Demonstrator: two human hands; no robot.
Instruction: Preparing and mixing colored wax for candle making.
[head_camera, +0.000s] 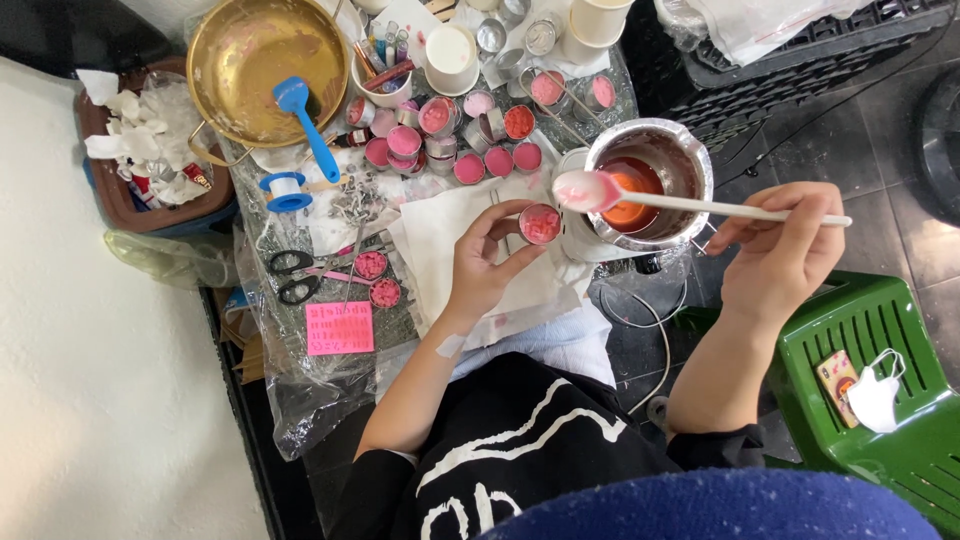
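Note:
My left hand (483, 262) grips a small round tin (540, 223) filled with pink wax, holding it over white paper towels (440, 235). My right hand (780, 250) holds the long handle of a white spatula (700, 205), whose pink-coated blade hovers just above and right of the tin. Beside the tin stands a foil-lined metal pot (690, 150) with red liquid wax inside.
Several filled pink tins (470, 150) crowd the table's far side, next to a brass bowl (232, 70) holding a blue spatula (305, 120). Scissors (295, 275), a pink note (339, 328) and paper cups (452, 58) lie around. A green stool (880, 330) with a face mask stands right.

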